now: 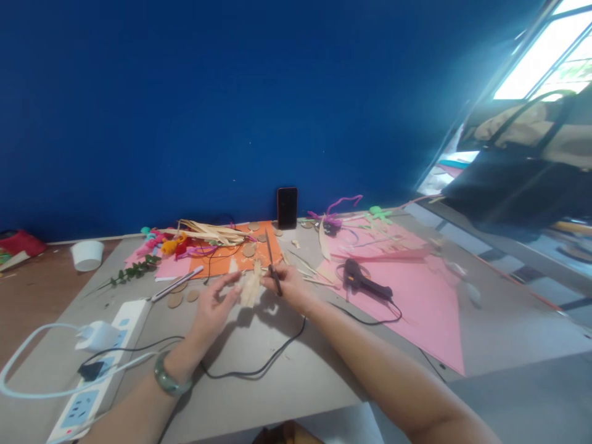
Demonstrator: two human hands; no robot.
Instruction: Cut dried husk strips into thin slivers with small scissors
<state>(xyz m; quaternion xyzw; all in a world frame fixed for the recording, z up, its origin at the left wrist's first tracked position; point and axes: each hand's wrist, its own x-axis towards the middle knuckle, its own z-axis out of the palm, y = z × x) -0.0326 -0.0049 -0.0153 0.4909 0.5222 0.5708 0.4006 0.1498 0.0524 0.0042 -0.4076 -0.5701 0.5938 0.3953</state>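
My left hand (213, 306) pinches a pale, dried husk piece (251, 287) between thumb and fingers above the grey table (259, 364). A green bangle (170, 377) sits on that wrist. My right hand (290, 285) is closed round a pair of dark scissors (272, 265), whose blades point up and away, right beside the husk piece. Both hands meet near the table's middle, in front of an orange sheet (222, 259).
A black glue gun (363, 282) lies on a pink sheet (416, 296), its cord running under my right arm. A power strip (99, 364) with plugs sits left. Husk strips (208, 232), cardboard discs, pipe cleaners, a phone (287, 207) and a white cup (87, 254) lie behind.
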